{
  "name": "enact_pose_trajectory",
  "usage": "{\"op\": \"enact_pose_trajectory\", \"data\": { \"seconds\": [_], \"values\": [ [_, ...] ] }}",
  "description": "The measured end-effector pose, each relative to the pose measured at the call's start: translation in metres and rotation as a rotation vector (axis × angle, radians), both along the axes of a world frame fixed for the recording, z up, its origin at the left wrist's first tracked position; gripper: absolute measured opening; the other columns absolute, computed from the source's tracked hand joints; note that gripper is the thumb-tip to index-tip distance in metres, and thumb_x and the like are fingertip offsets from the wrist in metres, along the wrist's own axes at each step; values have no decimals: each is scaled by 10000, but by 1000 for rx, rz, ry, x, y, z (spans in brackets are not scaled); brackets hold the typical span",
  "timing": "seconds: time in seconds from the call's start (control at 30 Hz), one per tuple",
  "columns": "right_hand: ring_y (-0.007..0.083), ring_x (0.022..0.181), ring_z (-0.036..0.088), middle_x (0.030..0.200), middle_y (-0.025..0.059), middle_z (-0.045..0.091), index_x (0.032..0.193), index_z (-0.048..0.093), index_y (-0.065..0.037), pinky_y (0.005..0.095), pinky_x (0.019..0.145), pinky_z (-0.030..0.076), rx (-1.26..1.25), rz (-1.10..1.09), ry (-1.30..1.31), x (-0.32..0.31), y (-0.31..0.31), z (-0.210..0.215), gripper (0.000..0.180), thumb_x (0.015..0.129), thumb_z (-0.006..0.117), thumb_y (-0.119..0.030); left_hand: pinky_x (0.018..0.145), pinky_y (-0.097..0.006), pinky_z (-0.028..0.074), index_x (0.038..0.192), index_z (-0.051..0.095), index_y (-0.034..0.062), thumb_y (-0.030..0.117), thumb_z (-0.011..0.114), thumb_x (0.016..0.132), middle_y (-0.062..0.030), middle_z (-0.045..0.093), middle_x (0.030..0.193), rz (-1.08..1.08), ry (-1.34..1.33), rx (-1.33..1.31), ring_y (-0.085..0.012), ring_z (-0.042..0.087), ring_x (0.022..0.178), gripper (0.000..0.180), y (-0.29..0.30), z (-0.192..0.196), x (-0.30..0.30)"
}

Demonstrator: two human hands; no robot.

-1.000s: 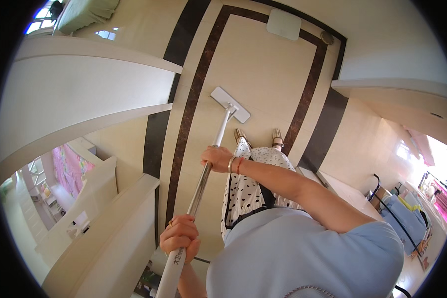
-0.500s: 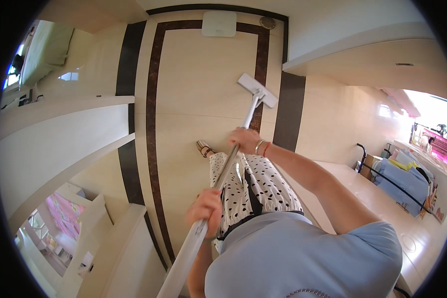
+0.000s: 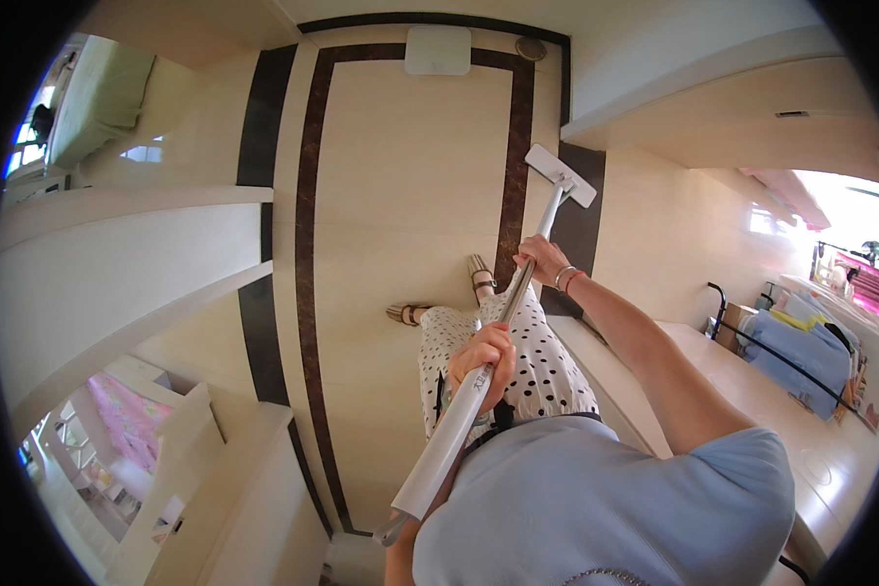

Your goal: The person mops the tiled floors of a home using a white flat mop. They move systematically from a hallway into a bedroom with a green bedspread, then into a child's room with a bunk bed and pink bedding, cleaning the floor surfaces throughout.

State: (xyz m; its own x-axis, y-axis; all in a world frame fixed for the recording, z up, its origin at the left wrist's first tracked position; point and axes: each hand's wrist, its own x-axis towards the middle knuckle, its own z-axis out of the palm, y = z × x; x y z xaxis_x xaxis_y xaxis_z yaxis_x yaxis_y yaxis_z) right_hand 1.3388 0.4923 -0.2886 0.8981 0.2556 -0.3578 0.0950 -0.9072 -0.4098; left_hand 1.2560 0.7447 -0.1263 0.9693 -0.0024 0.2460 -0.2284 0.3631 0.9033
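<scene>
A white flat mop [image 3: 443, 451] slants across my body from lower left to upper right. My right hand [image 3: 541, 260], with bands at its wrist, is closed around the thin lower pole. Further up, my left hand [image 3: 482, 359] grips the handle where the thick white sleeve meets the thinner pole. The rectangular mop head [image 3: 561, 176] lies on the floor at the dark strip right of the brown border. At the bottom, the handle's end with its grey loop sits beside my shirt.
A white scale [image 3: 438, 51] and a round floor drain [image 3: 530, 49] lie at the far wall. White door edges [image 3: 249, 200] stand to the left. At the right, a black-framed cart [image 3: 796, 352] holds blue folded items. My sandalled foot [image 3: 481, 273] is near the mop pole.
The mop head has slid right, from the brown border onto the dark strip. Both hands moved right with the pole, the left one also forward. A second foot now shows.
</scene>
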Motion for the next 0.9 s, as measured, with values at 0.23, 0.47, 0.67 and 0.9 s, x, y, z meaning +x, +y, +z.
{"op": "enact_pose_trajectory", "data": {
  "seconds": [0.23,0.47,0.67,0.9],
  "values": [
    [318,742,543,706,95,520,689,493,-81,405,658,451,367,-105,-187,-55,45,-6,209,784,679,-92,814,-406,536,705,412,54,-154,630,776,-63,539,663,-201,6,103,-197,553,608,309,38,39,-1],
    [299,677,515,651,88,510,650,465,-65,381,656,432,526,-219,-193,-66,124,21,235,785,657,-65,872,-423,516,705,422,60,-143,624,777,-53,543,687,-304,94,186,-183,555,628,295,91,99,15],
    [313,688,518,656,89,527,670,482,-47,391,656,435,651,-278,-258,-42,222,69,201,785,646,-70,846,-463,510,697,396,62,-103,601,774,-64,514,638,-175,143,343,-201,540,605,274,150,181,28],
    [292,706,530,674,59,535,679,488,-94,387,664,435,876,165,-140,-37,340,94,144,739,616,-66,755,-470,533,666,440,45,-92,631,743,-83,548,609,264,159,473,-218,550,555,248,201,225,-43]
  ]
}}
